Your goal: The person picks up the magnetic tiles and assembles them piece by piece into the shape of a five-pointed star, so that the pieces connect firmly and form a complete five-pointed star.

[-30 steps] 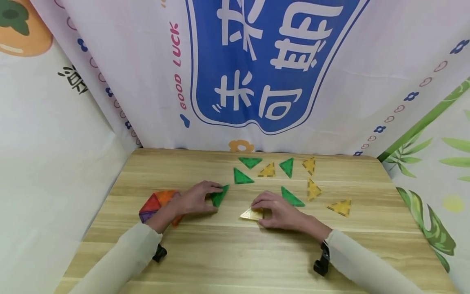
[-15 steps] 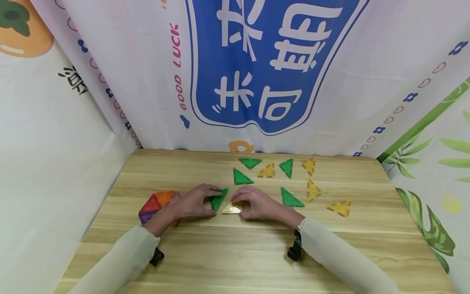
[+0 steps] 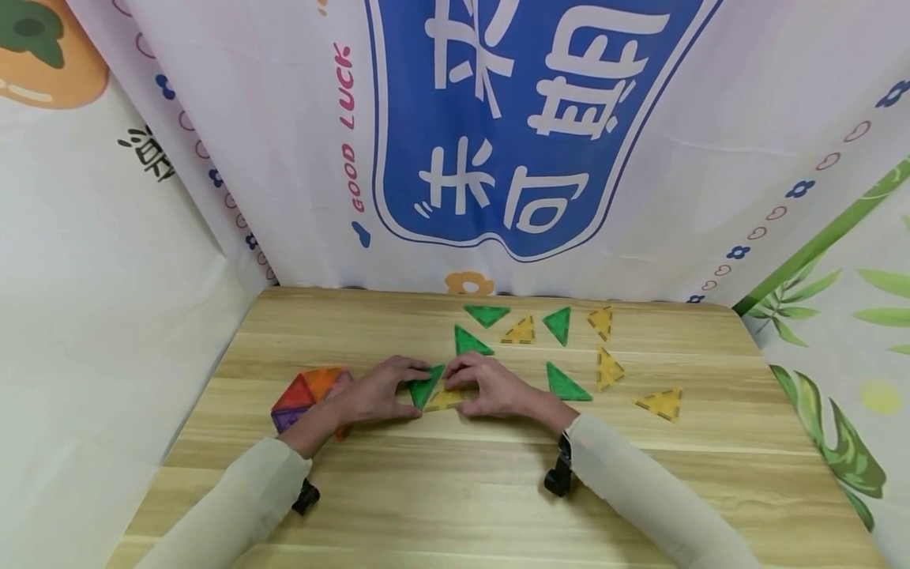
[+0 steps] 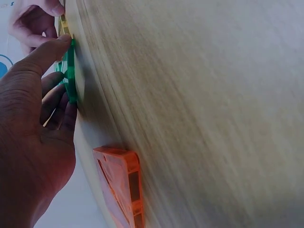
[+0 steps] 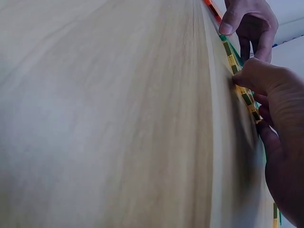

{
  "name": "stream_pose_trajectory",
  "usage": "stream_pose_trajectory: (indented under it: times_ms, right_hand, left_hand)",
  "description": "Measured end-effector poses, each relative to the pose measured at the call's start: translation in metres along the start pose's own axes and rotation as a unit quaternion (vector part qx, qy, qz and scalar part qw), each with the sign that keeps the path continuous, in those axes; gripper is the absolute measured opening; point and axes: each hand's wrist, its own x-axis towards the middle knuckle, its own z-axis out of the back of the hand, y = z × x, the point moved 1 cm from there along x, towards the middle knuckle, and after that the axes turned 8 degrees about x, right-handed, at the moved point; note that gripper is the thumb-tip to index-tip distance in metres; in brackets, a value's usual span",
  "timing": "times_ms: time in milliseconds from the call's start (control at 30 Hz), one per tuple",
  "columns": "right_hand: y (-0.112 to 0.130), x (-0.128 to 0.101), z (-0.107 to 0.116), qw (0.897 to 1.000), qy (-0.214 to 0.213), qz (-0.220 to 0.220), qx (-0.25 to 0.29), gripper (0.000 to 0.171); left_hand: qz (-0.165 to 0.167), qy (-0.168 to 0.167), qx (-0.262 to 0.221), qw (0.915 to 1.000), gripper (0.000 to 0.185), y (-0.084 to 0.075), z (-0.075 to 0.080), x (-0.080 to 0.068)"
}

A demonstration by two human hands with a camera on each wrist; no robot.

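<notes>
My left hand [image 3: 377, 390] pinches a flat green triangle tile [image 3: 423, 389] between thumb and fingers, low on the wooden table. Facing it, my right hand [image 3: 498, 387] grips a yellow see-through triangle tile [image 3: 442, 400] by its sides. The slanted edges of these two tiles lie side by side, right at each other. In the left wrist view, the green tile [image 4: 71, 71] lies in line with the yellow one [image 4: 65, 24]. The right wrist view shows dark inserts along the edge of the yellow tile [image 5: 246, 98].
Beside my left wrist lies a joined cluster of red, orange and purple tiles [image 3: 304, 389], partly hidden by the forearm. Several loose green triangles [image 3: 566, 384] and yellow triangles [image 3: 659, 404] are spread at the back and right. A printed curtain [image 3: 298, 174] hangs behind the table.
My right hand has moved left with the yellow tile and brought it up against the green tile. The left hand stays nearly in place, still holding the green tile.
</notes>
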Motion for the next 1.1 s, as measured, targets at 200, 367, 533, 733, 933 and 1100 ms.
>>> stream_pose_trajectory:
  times_ms: [200, 367, 533, 733, 933, 1100]
  right_hand:
    - [0.002, 0.005, -0.003, 1.0, -0.02, 0.007, -0.004, 0.026]
    - [0.004, 0.014, -0.009, 1.0, -0.028, 0.011, -0.004, 0.022]
    - [0.005, 0.024, -0.012, 1.0, -0.024, 0.0, -0.006, 0.022]
    - [0.007, 0.031, -0.013, 1.0, -0.028, 0.003, 0.001, 0.022]
    - [0.009, 0.02, -0.007, 0.999, -0.034, -0.008, 0.008, 0.027]
    - [0.012, -0.005, 0.012, 0.999, -0.053, -0.008, 0.01, 0.033]
  left_hand:
    - [0.005, -0.001, 0.007, 1.0, 0.06, 0.001, -0.001, -0.002]
    - [0.037, -0.011, 0.015, 0.9991, 0.06, 0.003, 0.001, -0.009]
    - [0.067, -0.024, 0.028, 0.9971, 0.061, 0.008, 0.003, -0.017]
    - [0.071, -0.038, 0.032, 0.9962, 0.062, 0.016, 0.003, -0.02]
    - [0.081, -0.05, 0.015, 0.9954, 0.065, 0.018, 0.003, -0.02]
    - [0.097, -0.071, -0.002, 0.9928, 0.068, 0.012, 0.005, -0.007]
